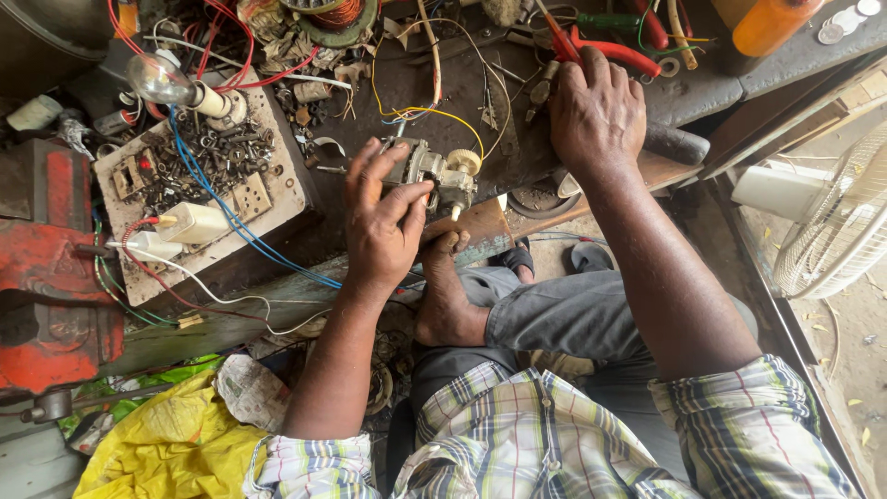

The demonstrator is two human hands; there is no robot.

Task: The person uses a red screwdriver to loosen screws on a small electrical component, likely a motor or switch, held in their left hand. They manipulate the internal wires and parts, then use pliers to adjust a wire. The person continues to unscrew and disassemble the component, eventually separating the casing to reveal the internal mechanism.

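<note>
left hand: fingers curled round small motor, gripping | right hand: loosely closed over red-handled pliers on bench

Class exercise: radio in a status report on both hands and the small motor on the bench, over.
Left hand gripping small motor at bench edge. Right hand down on red-handled pliers. Yellow wire and loose tools crowd the motor.

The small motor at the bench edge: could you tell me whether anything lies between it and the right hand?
The left hand already grips the small motor. The right hand rests apart, on the tools by the red-handled pliers. Between it and the motor lie only a yellow wire and small scraps on the bench; nothing bulky blocks it.
</note>
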